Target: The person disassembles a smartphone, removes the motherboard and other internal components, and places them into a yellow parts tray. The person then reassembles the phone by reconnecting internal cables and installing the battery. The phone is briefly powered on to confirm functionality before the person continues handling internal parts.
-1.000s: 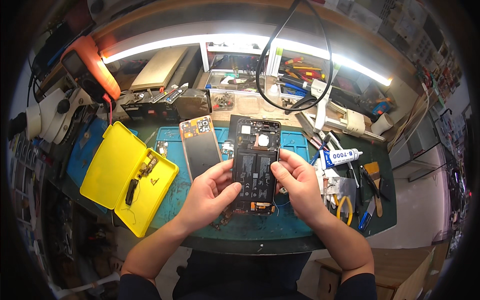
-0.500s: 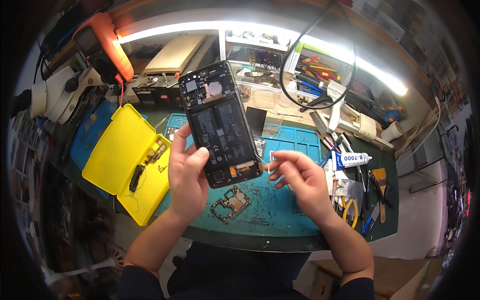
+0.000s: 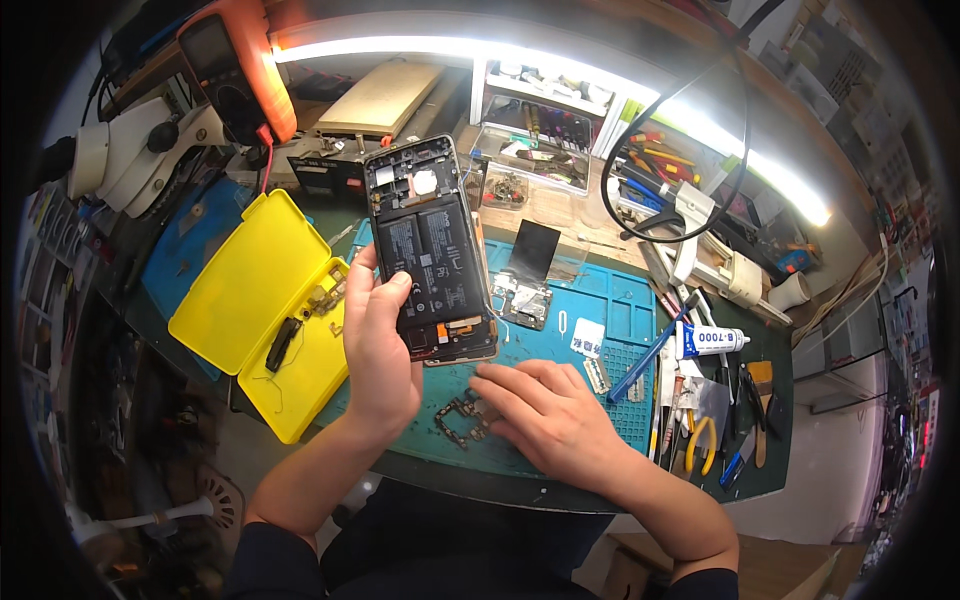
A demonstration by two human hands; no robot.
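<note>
My left hand (image 3: 378, 340) is closed round the left edge of an opened smartphone (image 3: 432, 250), its thumb lying on the front. The phone is tilted upright above the mat, its black battery and inner parts bare. A thin white wire (image 3: 497, 310) hangs at its lower right edge. Below it, a phone circuit board (image 3: 460, 428) lies on the blue work mat (image 3: 545, 375). My right hand (image 3: 545, 415) reaches over the right side of that board with fingers stretched out and hides part of it. Whether the fingertips touch the board cannot be made out.
On the left lies an open yellow case (image 3: 250, 290) with small phone parts inside. A metal part with a black flap (image 3: 535, 250) sits behind the mat's middle. To the right are a glue tube (image 3: 712, 341), yellow-handled pliers (image 3: 702, 445) and a brush (image 3: 761, 385). A multimeter (image 3: 240, 80) stands back left.
My right hand has let go of the white wire at the phone's lower edge and moved down and left to the circuit board. The phone has tipped slightly in my left hand.
</note>
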